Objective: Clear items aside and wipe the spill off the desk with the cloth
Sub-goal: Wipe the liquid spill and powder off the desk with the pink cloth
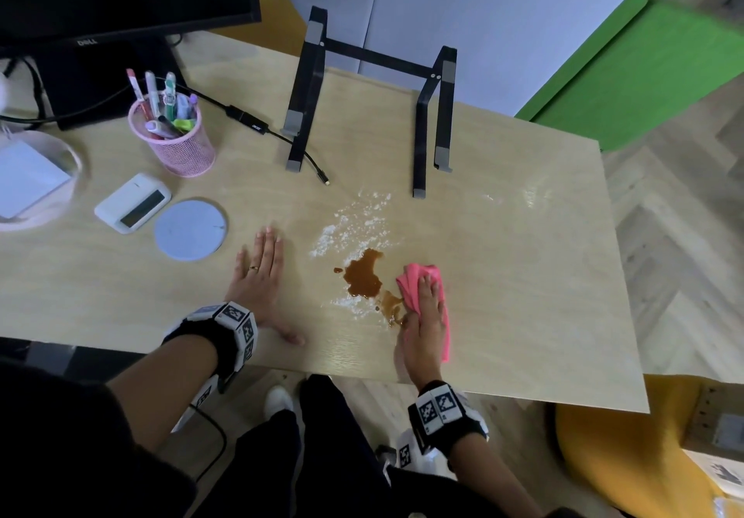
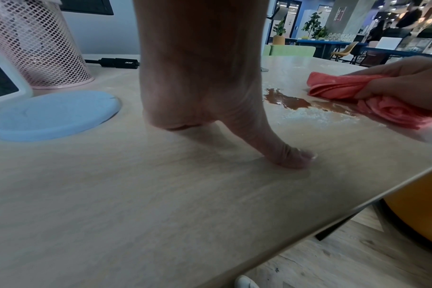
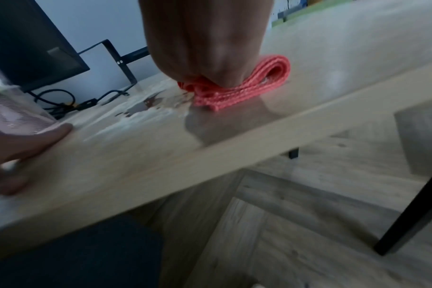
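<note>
A brown liquid spill (image 1: pixel 364 276) lies on the light wooden desk (image 1: pixel 503 276), with white powder (image 1: pixel 350 227) scattered behind it and at its front edge. My right hand (image 1: pixel 426 316) holds a folded pink cloth (image 1: pixel 410 276) down on the desk at the spill's right edge, fingers on top and thumb pinching the folds (image 2: pixel 338 85). The cloth (image 3: pixel 234 93) bunches under the palm (image 3: pixel 205 42). My left hand (image 1: pixel 261 272) lies flat on the desk left of the spill (image 2: pixel 286 101), fingers straight, holding nothing.
At the left stand a pink mesh pen cup (image 1: pixel 181 143), a white device with a display (image 1: pixel 133 203) and a blue round coaster (image 1: pixel 191 229). A black laptop stand (image 1: pixel 370 103) and a loose cable (image 1: pixel 282 135) sit behind the spill. The desk's front edge is close to both wrists.
</note>
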